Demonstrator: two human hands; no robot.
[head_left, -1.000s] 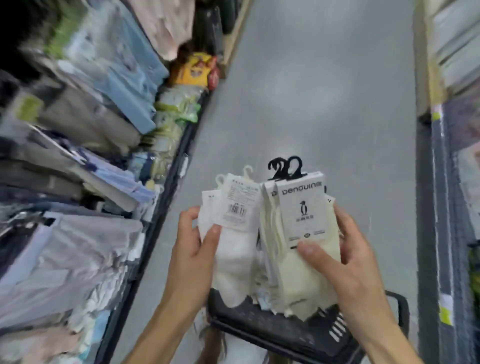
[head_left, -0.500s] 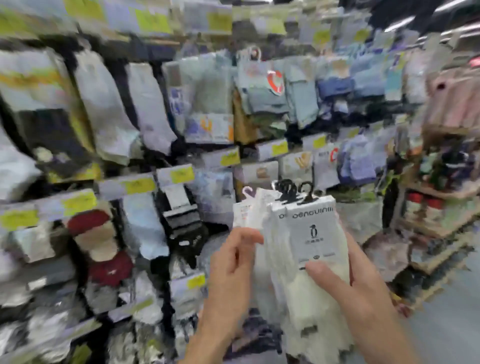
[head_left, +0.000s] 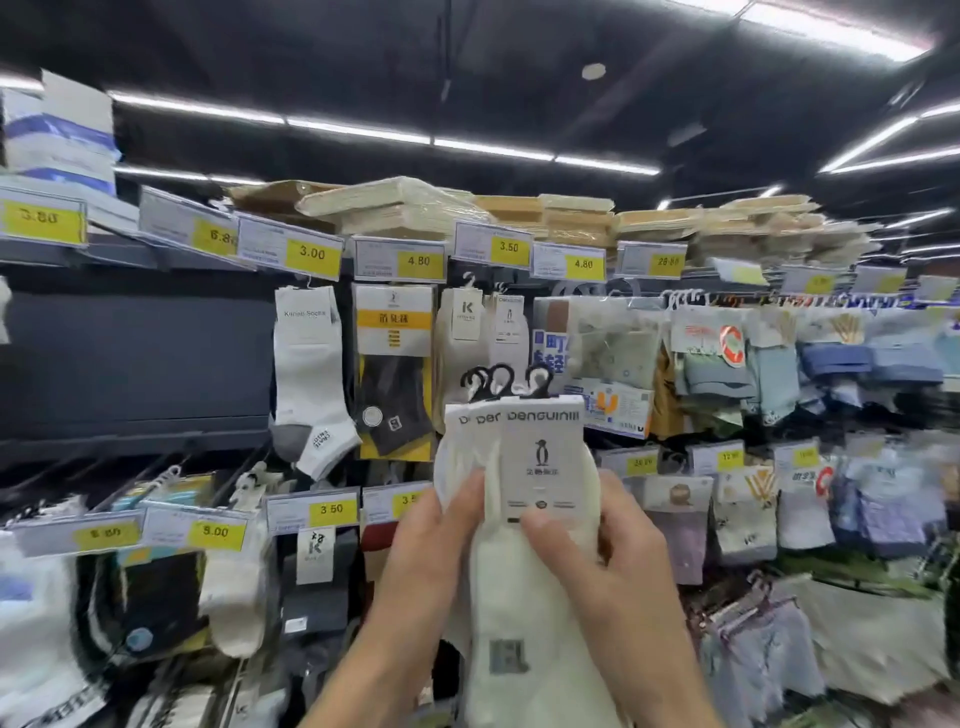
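Socks (head_left: 524, 613) lifted since last look, now near, before rack (head_left: 135, 364) centre | left hand (head_left: 426, 571) pinches left packs, right hand (head_left: 623, 571) grips front pack | I judge hanging them up follows.

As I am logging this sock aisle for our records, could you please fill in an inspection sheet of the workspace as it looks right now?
Surface: no table in view; a dark display rack faces the person.
Job's things: a fanned bunch of cream sock packs with penguin cards and black hooks, held up before the rack.
Clutter: hanging white ankle sock, yellow price tags, many other packets, some blurred.
Grippers: left hand grips the bunch from the left; right hand pinches the front card, thumb on it.
Cables: nothing seen.
Surroundings: wrapped stacked packs on the top shelf, ceiling lights above.
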